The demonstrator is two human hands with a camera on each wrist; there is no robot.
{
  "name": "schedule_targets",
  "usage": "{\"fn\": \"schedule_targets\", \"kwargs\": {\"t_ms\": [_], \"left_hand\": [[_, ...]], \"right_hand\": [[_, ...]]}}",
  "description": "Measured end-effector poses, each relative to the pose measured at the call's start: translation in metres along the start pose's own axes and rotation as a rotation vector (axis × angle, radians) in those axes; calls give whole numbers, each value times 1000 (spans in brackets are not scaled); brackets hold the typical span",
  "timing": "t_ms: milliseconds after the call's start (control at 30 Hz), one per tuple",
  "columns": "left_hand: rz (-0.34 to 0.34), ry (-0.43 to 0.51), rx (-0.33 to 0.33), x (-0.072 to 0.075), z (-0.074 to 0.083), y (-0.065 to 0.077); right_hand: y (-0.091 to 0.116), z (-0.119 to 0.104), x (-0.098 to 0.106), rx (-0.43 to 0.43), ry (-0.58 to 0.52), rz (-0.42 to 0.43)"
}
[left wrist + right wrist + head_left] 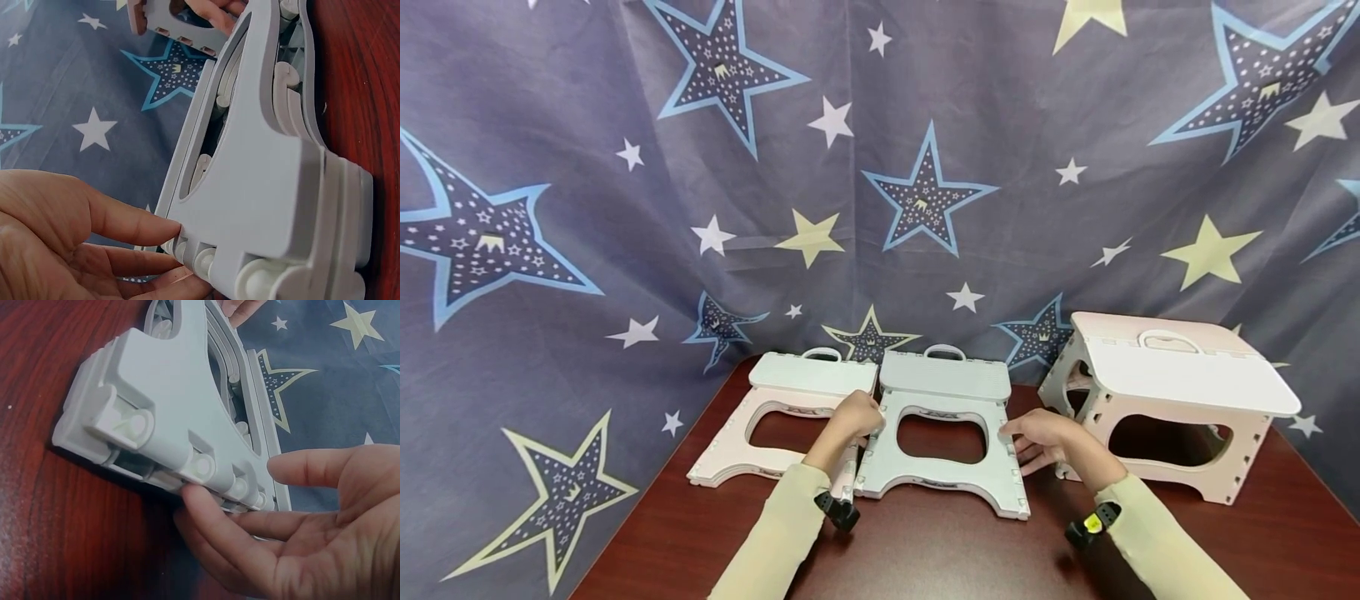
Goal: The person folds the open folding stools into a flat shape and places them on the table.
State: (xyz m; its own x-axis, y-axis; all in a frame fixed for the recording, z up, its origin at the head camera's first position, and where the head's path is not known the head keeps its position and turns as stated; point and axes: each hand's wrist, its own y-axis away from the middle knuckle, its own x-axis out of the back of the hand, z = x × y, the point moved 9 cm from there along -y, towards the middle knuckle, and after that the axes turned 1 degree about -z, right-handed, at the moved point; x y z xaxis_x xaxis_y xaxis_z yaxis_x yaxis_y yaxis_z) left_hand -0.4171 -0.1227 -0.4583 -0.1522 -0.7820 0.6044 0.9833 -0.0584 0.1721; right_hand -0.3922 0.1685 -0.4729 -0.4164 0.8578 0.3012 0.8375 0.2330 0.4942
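The left hand (856,416) pinches the nine-o'clock edge of a folded pale-grey plastic stool (945,380) on a red-brown wood-grain tabletop (940,550) while the right hand (1047,432), fingers relaxed, touches its three-o'clock side.

Table (940,554) holds three stools. Left stool (811,373) sits just beside middle stool (943,375); right stool (1183,375) stands apart, farther right. My left hand (856,417) is at the middle one's left edge, my right hand (1041,433) at its right edge. Curtain (910,283) hangs behind all three.
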Motion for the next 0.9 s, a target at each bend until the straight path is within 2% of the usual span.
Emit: {"fn": "schedule_targets", "kwargs": {"t_ms": [300, 467, 900], "left_hand": [[20, -140, -17, 1, 3, -1], [20, -166, -6, 2, 3, -1], [35, -233, -40, 0, 6, -2]], "right_hand": [[-1, -2, -1, -10, 34, -3], [0, -4, -3, -13, 47, -14], [-2, -4, -2, -7, 69, -5]]}}
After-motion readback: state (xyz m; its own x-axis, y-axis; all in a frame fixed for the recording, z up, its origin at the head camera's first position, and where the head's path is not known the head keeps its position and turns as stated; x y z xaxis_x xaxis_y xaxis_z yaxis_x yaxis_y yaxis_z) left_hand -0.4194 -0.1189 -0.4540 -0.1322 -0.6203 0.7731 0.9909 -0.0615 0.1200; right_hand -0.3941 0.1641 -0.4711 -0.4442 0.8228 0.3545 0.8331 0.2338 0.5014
